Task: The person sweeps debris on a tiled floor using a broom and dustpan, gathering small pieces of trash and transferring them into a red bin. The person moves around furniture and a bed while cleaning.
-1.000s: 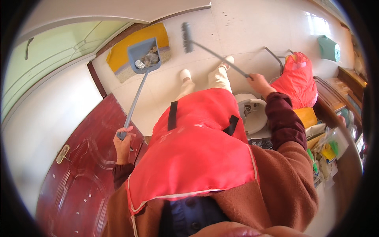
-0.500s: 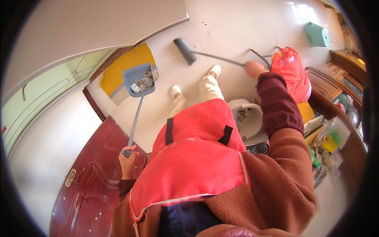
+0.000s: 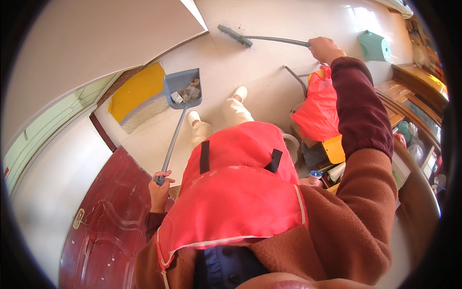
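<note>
My left hand (image 3: 160,191) is closed round the end of the long grey handle of a blue-grey dustpan (image 3: 172,79). In the pan lie bits of rubbish (image 3: 186,93), including a crumpled white piece. With my right arm stretched forward, my right hand (image 3: 325,49) grips the handle of a grey broom (image 3: 235,35). The broom's bristles rest on the pale tiled floor, far ahead and right of the dustpan. Small dark specks of dirt lie close to the broom head.
A yellow and grey mat (image 3: 138,94) lies by the left doorway, near a dark red door (image 3: 108,226). At right stand a red bag (image 3: 317,108) on a metal-legged frame, a teal bin (image 3: 375,46) and wooden cabinets (image 3: 409,94). A white wall corner juts in ahead.
The broom has moved farther forward, and its head now lies by the specks. My right arm reaches out more. The dustpan has shifted slightly right and forward, and I have stepped ahead.
</note>
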Available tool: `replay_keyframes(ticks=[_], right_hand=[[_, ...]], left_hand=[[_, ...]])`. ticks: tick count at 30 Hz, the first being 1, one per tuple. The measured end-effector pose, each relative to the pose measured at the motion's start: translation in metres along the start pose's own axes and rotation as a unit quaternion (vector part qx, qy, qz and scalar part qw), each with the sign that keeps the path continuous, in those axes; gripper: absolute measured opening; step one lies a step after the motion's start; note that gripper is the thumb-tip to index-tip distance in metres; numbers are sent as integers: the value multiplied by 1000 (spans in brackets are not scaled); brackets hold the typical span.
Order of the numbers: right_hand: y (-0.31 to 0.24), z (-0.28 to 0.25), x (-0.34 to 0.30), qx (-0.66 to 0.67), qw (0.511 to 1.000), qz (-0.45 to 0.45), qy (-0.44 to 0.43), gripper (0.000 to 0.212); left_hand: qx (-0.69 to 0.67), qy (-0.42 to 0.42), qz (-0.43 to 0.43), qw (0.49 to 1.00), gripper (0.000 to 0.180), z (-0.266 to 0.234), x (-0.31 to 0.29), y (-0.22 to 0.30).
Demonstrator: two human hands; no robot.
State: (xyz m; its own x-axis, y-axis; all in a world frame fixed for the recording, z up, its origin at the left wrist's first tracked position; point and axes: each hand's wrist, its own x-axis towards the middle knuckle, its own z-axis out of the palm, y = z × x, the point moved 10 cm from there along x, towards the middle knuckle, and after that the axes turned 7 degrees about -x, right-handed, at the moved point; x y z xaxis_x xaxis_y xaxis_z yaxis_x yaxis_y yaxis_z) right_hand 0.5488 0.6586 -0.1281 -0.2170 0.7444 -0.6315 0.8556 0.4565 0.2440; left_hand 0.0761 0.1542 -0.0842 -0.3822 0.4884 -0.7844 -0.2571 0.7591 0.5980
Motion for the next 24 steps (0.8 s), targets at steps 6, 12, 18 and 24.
replay_keyframes(ticks=[6,12,18,24], right_hand=[[21,19,-56,-12,999,-37,-34,24],[33,98,-101,5,996,-58,-69,21],[26,152,-115,9,989,-99,-107,21],[43,147,-71,16,995,-39,-95,21]], left_hand=[[84,-17,-11,996,21,36,9,15],[40,-42,22,998,23,50,15,27],[55,-55,40,996,23,62,16,41],[91,-73,56,992,22,76,29,61]])
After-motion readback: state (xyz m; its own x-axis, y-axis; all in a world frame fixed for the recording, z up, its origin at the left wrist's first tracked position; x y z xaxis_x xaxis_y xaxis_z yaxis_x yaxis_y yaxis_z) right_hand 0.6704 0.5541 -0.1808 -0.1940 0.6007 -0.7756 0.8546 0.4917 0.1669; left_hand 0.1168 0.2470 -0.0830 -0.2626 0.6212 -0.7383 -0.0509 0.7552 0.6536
